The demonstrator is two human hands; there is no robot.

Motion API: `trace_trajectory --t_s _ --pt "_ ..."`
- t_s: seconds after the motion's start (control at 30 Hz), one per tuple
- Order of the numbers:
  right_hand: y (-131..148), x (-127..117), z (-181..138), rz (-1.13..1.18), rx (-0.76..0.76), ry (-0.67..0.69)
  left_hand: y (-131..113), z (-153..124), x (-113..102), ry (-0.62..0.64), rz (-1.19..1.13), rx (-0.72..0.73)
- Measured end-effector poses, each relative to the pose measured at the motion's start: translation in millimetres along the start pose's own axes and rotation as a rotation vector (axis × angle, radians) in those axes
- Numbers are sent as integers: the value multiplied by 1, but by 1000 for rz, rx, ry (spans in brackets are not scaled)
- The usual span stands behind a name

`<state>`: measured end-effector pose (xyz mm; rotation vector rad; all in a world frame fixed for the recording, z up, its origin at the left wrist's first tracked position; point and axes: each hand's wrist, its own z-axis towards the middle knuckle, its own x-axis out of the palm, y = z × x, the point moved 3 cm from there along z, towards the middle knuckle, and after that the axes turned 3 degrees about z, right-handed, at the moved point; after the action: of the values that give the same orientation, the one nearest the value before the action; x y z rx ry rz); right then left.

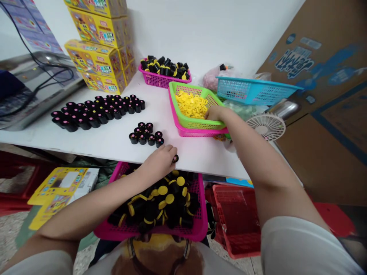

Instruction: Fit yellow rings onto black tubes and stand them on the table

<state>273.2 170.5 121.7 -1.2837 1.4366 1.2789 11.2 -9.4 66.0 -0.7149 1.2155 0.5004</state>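
Observation:
My left hand [161, 163] is closed at the table's front edge, its fingers round a small black cylinder [176, 158] with a pink dot on its end. My right hand [215, 113] reaches into a green basket [197, 123], fingers bent together at small yellow plastic pieces [189, 105]; its fingertips are hidden, so what they hold does not show. Beyond my left hand stands a small group of black cylinders [142, 138] with pink dots. Further left is a larger block of similar cylinders [94, 121]. In my lap, a magenta basket [202, 214] holds black cylinders with yellow caps.
Yellow printed boxes [100, 65] are stacked at the back left. Behind sits a pink basket [155, 79] of black and yellow cylinders. A blue basket [252, 90], a small fan [266, 126] and a large carton [323, 53] stand right. Below is a red crate [239, 221].

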Motion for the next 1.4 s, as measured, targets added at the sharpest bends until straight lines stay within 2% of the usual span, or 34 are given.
trace_trajectory --t_s 0.07,0.17,0.27,0.33,0.37,0.43,0.5,0.6,0.7,0.8,0.9,1.27,1.4 --pt "-1 -3 1 2 -18 -29 4 -2 5 23 -147 -6" --pt "5 -14 -11 1 -7 -103 13 0 14 -17 -324 -28" --pt "24 -27 -59 181 -66 -374 21 3 24 -82 -463 -2" --pt "40 -24 -106 497 -205 -563 26 4 31 -94 -547 24" --pt "50 -13 -127 637 -293 -505 27 4 34 -88 -579 33" --pt "68 22 -161 785 -374 -258 30 3 37 -60 -642 36" --pt "77 61 -178 841 -312 -205 31 2 39 -37 -711 31" --pt "82 113 -178 993 -150 -162 31 2 38 -44 -770 44" --pt "84 141 -171 1245 -54 -79 30 2 39 -67 -739 77" --pt "86 147 -169 1444 21 -62 30 1 40 -73 -703 83" --pt "89 147 -170 1528 55 -25 31 0 40 -74 -671 70" --pt "95 145 -168 1626 192 192 28 -3 45 -173 -528 35" --pt "98 149 -162 1619 284 211 29 3 42 -179 -529 37"
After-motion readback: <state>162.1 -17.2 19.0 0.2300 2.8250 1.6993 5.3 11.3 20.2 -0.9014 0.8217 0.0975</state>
